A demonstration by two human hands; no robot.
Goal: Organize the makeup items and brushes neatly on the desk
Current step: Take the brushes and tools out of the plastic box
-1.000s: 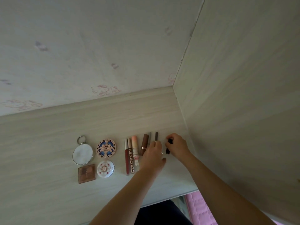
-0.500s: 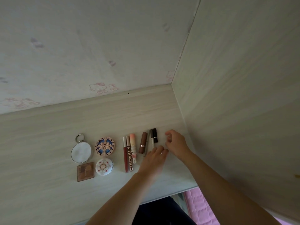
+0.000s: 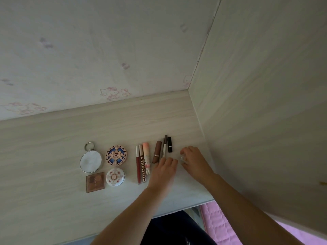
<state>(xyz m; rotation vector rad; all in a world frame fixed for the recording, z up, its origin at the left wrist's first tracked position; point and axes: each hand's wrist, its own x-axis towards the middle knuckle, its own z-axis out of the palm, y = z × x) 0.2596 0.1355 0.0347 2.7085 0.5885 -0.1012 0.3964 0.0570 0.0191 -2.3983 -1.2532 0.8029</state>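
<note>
Beside the black lipstick point(image 3: 169, 144) on the bench point(image 3: 53, 138), the right hand point(image 3: 193, 160) pinches a small clear item point(image 3: 183, 159); the left hand point(image 3: 163, 171) rests with fingers relaxed, empty, by the brow pencil point(image 3: 164, 147).

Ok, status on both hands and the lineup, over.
Left hand empty, over the pencil. Right hand grip on a small clear item, identity unclear. Black lipstick ends the row. Nothing blocking.

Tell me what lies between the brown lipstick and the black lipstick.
In the head view, one slim grey pencil lies between the brown lipstick and the black lipstick.
</note>
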